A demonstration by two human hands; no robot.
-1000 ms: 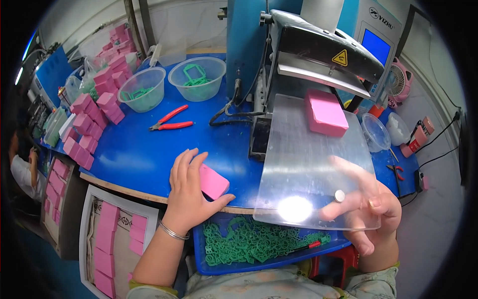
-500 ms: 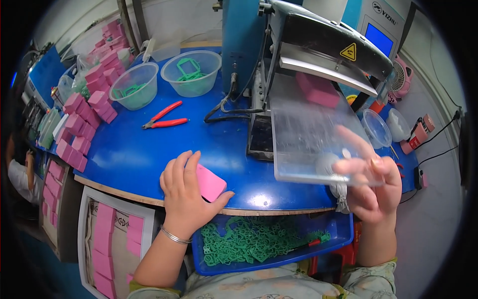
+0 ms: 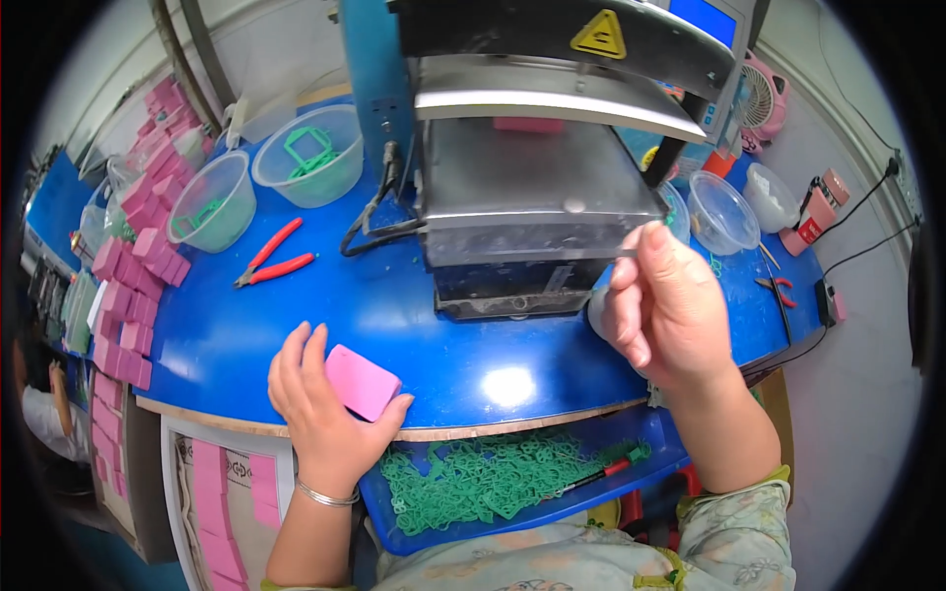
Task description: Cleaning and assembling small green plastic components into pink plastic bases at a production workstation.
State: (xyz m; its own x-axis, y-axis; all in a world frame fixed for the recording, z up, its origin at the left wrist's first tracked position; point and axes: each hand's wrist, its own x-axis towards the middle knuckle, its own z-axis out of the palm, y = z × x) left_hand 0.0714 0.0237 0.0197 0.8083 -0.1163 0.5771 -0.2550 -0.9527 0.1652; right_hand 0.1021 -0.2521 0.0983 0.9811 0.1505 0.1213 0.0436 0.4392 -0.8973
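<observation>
A pink block point(image 3: 364, 382) rests on the blue tabletop near its front edge. My left hand point(image 3: 330, 414) holds it there, fingers along its left side and thumb at its lower right corner. To the right, my right hand point(image 3: 675, 300) is raised with its fingers curled, at the front right corner of the machine's clear cover point(image 3: 532, 182). Whether the fingertips pinch the cover's edge is hard to make out. Behind the cover, under the press head point(image 3: 562, 94), part of another pink block point(image 3: 527, 125) shows.
Red-handled cutters point(image 3: 276, 264) lie left of the machine, near two clear bowls point(image 3: 307, 158) with green pieces. Pink blocks point(image 3: 133, 305) are stacked along the left edge. Below the table edge sits a blue tray point(image 3: 419, 540) full of green scraps. A pink fan point(image 3: 764, 103) stands at the back right.
My view has turned toward the right. The clear cover has moved back toward the machine, and my right hand's spread fingers have curled. My left hand stays at the pink block.
</observation>
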